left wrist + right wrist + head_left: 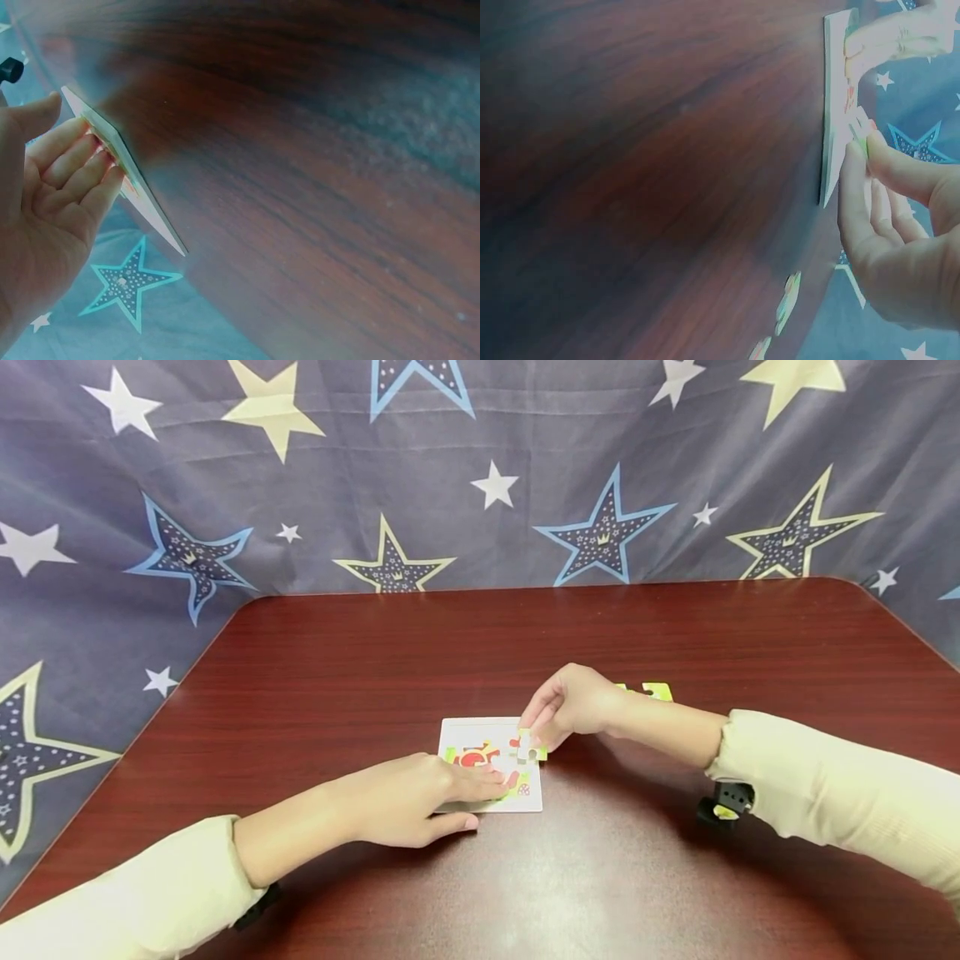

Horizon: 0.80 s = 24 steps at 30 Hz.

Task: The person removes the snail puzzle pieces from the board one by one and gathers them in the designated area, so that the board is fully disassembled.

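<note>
A white puzzle board (527, 797) lies on the table, with colourful jigsaw pieces (474, 758) inside its frame. My left hand (420, 793) rests on the board with its fingers stretched over the pieces, the thumb out past the near edge. In the left wrist view the left fingertips (112, 176) touch the pieces. My right hand (573, 703) pinches a jigsaw piece (531, 748) between thumb and forefinger. That piece is tilted over the board's right side, and in the right wrist view it shows edge-on (861, 131) close to the board.
Loose jigsaw pieces (657, 691) lie on the table beyond the right forearm, partly hidden by it. In the right wrist view two pieces (787, 304) show near the table's edge. A star-patterned curtain (495, 543) hangs behind the dark red wooden table (360, 643).
</note>
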{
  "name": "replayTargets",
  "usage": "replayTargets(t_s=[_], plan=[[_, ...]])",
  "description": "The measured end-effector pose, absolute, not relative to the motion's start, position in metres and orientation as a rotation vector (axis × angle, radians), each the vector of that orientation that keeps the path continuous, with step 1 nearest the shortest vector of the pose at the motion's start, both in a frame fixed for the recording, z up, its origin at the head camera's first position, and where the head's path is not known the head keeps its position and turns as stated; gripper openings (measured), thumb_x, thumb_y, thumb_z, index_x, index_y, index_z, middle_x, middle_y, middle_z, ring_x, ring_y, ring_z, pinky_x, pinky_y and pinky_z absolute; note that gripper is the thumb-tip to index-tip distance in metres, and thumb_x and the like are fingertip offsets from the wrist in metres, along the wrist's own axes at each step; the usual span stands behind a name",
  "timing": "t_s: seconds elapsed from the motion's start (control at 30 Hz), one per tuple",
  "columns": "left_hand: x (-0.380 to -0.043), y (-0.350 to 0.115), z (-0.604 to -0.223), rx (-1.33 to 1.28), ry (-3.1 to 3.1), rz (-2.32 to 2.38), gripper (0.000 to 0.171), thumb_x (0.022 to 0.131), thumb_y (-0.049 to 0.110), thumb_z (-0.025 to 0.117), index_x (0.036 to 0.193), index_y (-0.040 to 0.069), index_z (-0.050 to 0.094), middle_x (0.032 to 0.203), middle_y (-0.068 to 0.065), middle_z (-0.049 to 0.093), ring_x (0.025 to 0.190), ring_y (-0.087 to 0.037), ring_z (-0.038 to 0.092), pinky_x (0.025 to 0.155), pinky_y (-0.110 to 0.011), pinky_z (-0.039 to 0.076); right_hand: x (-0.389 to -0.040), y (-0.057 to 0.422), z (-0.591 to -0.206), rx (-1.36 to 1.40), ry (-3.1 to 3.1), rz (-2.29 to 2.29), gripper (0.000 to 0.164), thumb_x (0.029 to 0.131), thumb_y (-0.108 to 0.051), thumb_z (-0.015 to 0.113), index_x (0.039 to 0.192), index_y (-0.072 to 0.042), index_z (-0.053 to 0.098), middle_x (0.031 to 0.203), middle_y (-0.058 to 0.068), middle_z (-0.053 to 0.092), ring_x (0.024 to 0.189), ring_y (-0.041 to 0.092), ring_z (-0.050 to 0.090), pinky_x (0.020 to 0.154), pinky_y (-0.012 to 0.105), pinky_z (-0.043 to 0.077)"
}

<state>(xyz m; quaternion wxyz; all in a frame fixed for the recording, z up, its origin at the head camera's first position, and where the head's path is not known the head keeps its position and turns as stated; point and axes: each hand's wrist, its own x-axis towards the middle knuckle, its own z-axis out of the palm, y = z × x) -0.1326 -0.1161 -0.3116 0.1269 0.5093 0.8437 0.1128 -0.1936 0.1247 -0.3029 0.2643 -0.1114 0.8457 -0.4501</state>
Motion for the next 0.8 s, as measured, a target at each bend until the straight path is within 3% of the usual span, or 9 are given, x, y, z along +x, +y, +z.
replayTargets(t_s=[0.33,0.5,0.8], plan=[[-0.131,-0.118,-0.314,1.503,2.483,0.315,0.046,0.096,0.019,0.056,0.141,0.017,0.049,0.139,0.006,0.057,0.125,-0.01,0.058,0.1,-0.035,0.051,-0.194,0.156,-0.303,-0.267,2.219,-1.231,0.031,0.074,0.006,0.074,0.104,0.009,0.069,0.082,0.011,0.076,0.073,0.009,0.07,0.076,0.034,0.06],[-0.129,-0.119,-0.316,1.512,2.502,0.311,0.045,0.096,0.019,0.056,0.141,0.017,0.05,0.139,0.005,0.057,0.127,-0.011,0.056,0.101,-0.035,0.05,-0.192,0.173,-0.302,-0.246,2.211,-1.232,0.032,0.076,0.003,0.074,0.106,0.012,0.067,0.086,0.012,0.076,0.071,0.01,0.07,0.076,0.034,0.06],[-0.127,-0.121,-0.321,1.558,2.529,0.289,0.046,0.094,0.012,0.053,0.14,0.015,0.051,0.14,0.002,0.056,0.128,-0.011,0.056,0.101,-0.033,0.05,-0.191,0.207,-0.302,-0.242,2.261,-1.199,0.037,0.075,-0.007,0.078,0.107,0.009,0.067,0.086,0.007,0.077,0.076,0.008,0.07,0.074,0.025,0.058]])
